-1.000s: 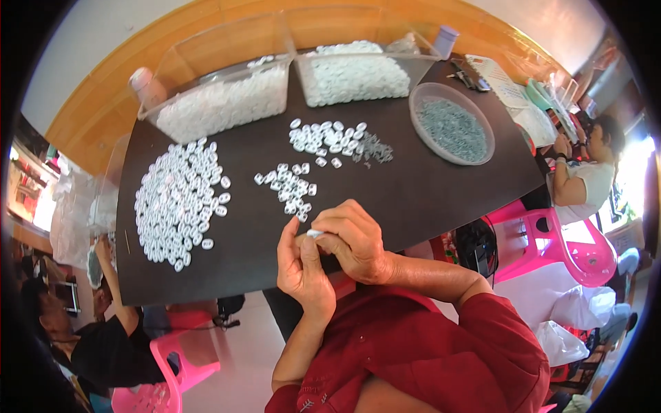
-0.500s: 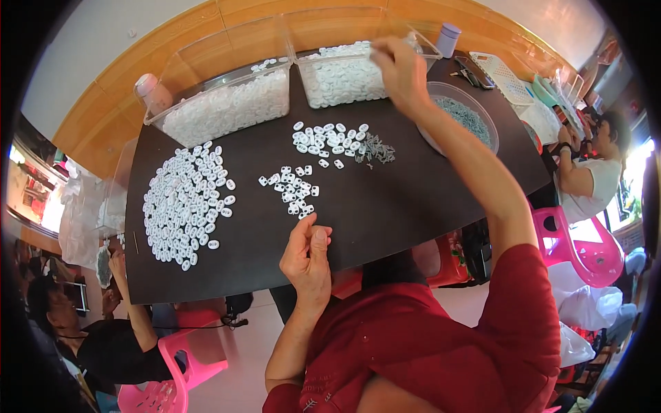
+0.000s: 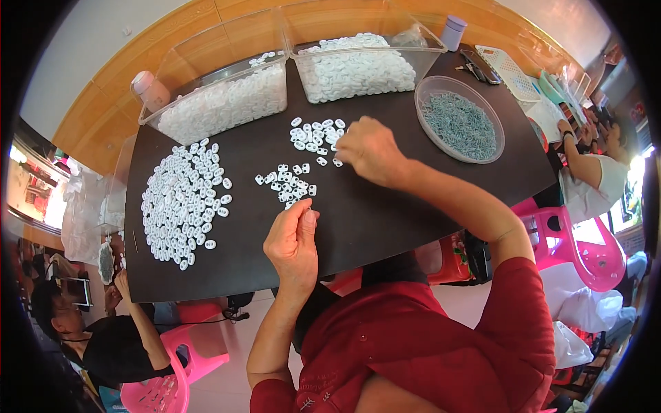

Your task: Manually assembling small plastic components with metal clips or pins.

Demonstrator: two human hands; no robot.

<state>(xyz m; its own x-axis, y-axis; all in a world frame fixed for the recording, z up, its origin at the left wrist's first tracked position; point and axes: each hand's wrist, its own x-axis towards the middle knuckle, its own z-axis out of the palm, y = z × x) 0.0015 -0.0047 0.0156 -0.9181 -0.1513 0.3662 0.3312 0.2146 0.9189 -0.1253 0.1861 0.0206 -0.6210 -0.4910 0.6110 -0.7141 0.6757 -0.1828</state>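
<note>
My left hand (image 3: 292,241) is closed above the near table edge, thumb and index finger pressed together; anything inside is too small to name. Beside its fingertips lies a cluster of small white pieces with dark holes (image 3: 289,184). My right hand (image 3: 372,150) has come down at the right side of a pile of white oval pieces (image 3: 314,134). Its fingers point down and are drawn together, and they cover the small grey screws there. What they pinch is hidden. A large heap of white ovals (image 3: 180,203) spreads across the left of the table.
Two clear bins of white pieces, a left bin (image 3: 231,103) and a right bin (image 3: 358,72), stand along the back. A round tub of grey screws (image 3: 458,124) sits at right, near a purple cup (image 3: 452,33) and keys (image 3: 474,71). Other people sit at both sides.
My right hand has moved from above the right bin down and nearer, to the small pile of ovals and screws. My left hand has shifted slightly left, still closed.
</note>
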